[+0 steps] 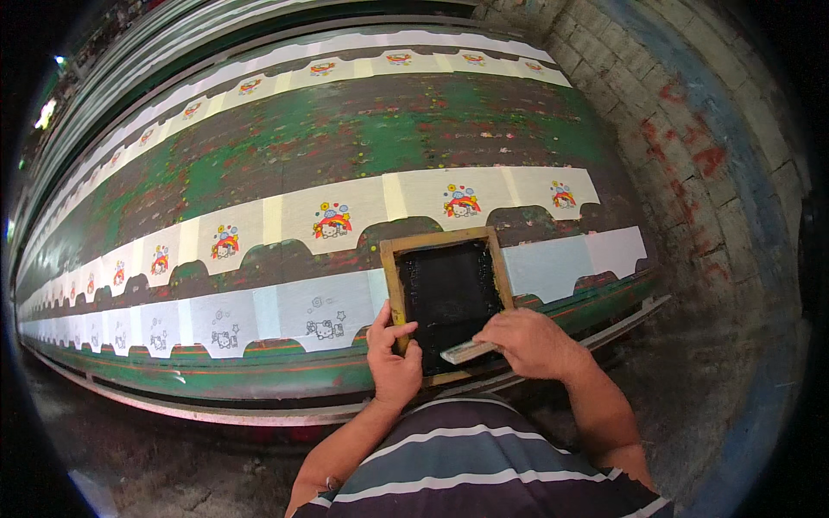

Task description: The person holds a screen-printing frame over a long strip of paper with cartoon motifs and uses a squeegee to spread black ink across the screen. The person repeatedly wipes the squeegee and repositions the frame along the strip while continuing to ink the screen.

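A wooden screen frame with black ink across its inside lies over the row of pale cloth pieces nearest me. My left hand grips the frame's left side near its lower part, fingers curled on the wood. My right hand holds a flat, light-coloured squeegee low on the inked screen. Left of the frame, the pale pieces carry dark outline cartoon prints. The row behind, on cream pieces, has coloured cartoon cat prints with red arches and flowers.
The long green, paint-stained table stretches away left, with a further row of printed pieces at the back. A concrete block wall borders it on the right. A metal rail runs along the near edge, above a dark floor.
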{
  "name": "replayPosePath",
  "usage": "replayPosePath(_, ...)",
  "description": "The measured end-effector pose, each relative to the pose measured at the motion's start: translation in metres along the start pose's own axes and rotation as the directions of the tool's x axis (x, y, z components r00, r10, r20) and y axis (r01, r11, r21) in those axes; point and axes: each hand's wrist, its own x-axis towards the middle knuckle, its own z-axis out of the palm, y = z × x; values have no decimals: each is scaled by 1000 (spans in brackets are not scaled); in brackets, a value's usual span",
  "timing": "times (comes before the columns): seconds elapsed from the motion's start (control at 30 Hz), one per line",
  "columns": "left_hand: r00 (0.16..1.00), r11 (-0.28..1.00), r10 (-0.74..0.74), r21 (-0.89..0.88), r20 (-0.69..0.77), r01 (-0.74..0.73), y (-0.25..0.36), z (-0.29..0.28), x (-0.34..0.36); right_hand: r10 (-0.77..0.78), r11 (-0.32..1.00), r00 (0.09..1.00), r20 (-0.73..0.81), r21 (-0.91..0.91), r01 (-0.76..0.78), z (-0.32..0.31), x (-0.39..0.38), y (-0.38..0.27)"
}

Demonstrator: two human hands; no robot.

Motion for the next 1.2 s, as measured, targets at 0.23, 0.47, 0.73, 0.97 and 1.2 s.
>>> replayPosePath(0.23, 1000, 1000, -3, -23, 22, 3, 0, -3, 2, -8, 999, 987, -163, -50, -1, -11, 60, 34)
replayPosePath(0.47, 999, 1000, -3, 16, 43, 2, 2, -4, 2, 0, 994, 962, -273, -101, -29, -6, 102, 62)
replayPosePath(0.73, 998, 998, -17, 53, 56, 14, 2, -5, -3, 3, 994, 975, -223, -110, -28, 9, 91, 57)
replayPosePath(0.97, 996, 990, -84, -117, 4, 84, -2, -1, -7, -61, 986, 971, -230, -164, 23, 35, 32, 20)
replayPosePath(1.2, 999, 996, 12, 90, 46, -16, 2, -3, -6, -57, 988, 962, -267, -155, 16, 60, -18, -16)
